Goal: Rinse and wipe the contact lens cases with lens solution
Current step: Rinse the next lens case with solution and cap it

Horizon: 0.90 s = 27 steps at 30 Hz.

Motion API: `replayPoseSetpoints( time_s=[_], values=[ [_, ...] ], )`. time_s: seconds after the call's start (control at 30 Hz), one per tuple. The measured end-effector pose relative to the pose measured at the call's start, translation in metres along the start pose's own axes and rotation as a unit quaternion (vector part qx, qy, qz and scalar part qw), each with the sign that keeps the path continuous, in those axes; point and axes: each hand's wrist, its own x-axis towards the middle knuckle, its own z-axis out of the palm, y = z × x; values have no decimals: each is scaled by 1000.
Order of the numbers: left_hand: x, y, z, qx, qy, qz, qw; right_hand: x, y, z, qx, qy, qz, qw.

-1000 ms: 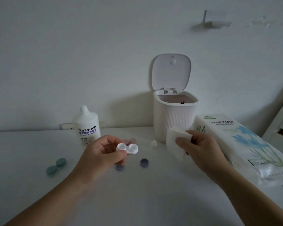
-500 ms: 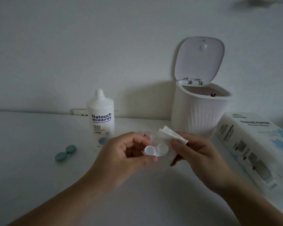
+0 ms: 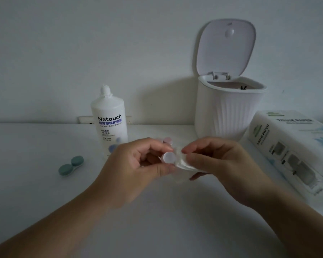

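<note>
- White table against a plain pale wall, dim light over everything.
- Left hand holds a white lens case up above the table, thumb and curled fingers pinching one end of it; one round well faces outward.
- Right hand pinches a folded white tissue and presses it onto the other end of that case, so that part is hidden under the paper.
- Lens solution bottle stands upright behind the left hand, near the wall, label reading "Natouch".
- Green lens case, caps on, lies on the table well to the left of the hands.
- Pink cap peeks out just behind the left fingers.
- Small ribbed white bin sits at the back right, lid flipped up.
- Tissue paper pack lies beside the bin, at the right edge.
</note>
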Motion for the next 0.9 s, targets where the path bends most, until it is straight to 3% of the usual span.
replayPoseSetpoints(
  time_s=[0.43, 0.73, 0.9],
  values=[
    [-2, 0, -5, 59, -17, 27, 998, -4, -2, 7, -104, -94, 57, 988],
    [-6, 3, 2, 145, 29, 81, 986, -6, -3, 7, -118, -36, 5, 992],
    [-7, 8, -2, 173, 15, 107, 979, -8, -4, 8, -123, -73, 22, 989]
  ],
)
